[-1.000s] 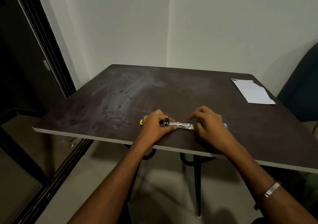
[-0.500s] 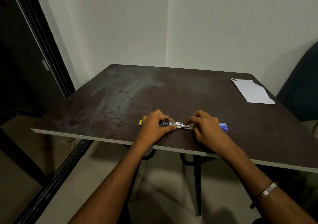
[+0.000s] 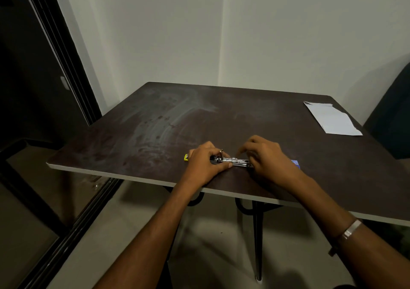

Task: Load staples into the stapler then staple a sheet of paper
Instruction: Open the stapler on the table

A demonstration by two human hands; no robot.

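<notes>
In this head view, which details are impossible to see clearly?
- Staples in the stapler: its open metal channel is too small and glary to tell.
- Stapler's yellow end: mostly covered by the left hand.
- Blue box: largely hidden behind the right hand; contents unseen.
- Right fingertips: blurred, so any staple strip is unclear.
- Paper: any writing is too far away.

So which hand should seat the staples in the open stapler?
Probably the right hand: its fingertips sit at the free end of the stapler channel, while the left hand is pinning the hinge end.

Dark table (image 3: 221,115), pale walls (image 3: 288,33)
</notes>
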